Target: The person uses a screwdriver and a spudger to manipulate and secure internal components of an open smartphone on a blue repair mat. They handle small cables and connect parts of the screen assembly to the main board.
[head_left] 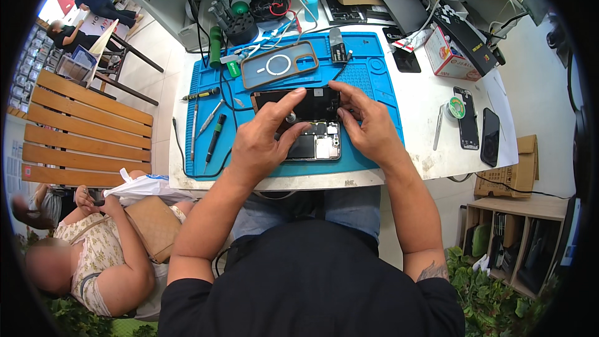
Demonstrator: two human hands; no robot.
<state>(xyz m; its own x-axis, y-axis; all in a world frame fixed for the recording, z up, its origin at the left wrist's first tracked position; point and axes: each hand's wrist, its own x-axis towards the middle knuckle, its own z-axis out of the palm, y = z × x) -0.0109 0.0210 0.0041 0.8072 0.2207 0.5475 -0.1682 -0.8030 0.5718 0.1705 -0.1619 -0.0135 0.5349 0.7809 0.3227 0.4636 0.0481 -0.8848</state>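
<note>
Blue squeeze bottle (311, 7) upright toward back of white counter (417, 112), red-and-white carton (442, 59) at right, cardboard box (525, 165) by low wooden shelf (530, 206), leafy greenery (465, 287) below, slatted wooden seat (87, 145) at left, seated person (93, 253) in floral garment, tan handbag (153, 228).

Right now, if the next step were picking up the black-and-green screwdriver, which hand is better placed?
Probably the left hand: the screwdriver lies to its left on the blue mat, while the right hand is farther off, across the opened phone.
</note>
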